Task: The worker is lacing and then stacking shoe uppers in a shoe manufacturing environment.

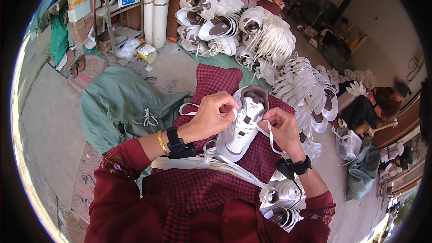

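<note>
A white sneaker (pixel 233 141) with a dark lining rests on the red-and-black checked cloth over my lap, its toe toward me. White shoelace (pixel 248 124) crosses its upper part in several rows. My left hand (pixel 213 114) is closed in a pinch on the lace at the left side of the shoe opening, with a loop hanging out to its left. At the right side, my right hand (pixel 282 129) pinches the other stretch of lace, which dangles below the fingers. A bundle of loose white laces (pixel 177 164) lies across my lap, just below the toe.
Tall stacks of white sneakers (pixel 220 6) stand ahead and to the right. A green cloth sack (pixel 121 103) sits at my left. Beyond are a metal rack (pixel 107 13) and white pipes (pixel 160 18). Another person (pixel 382 103) sits at the far right near plastic bags (pixel 347 144).
</note>
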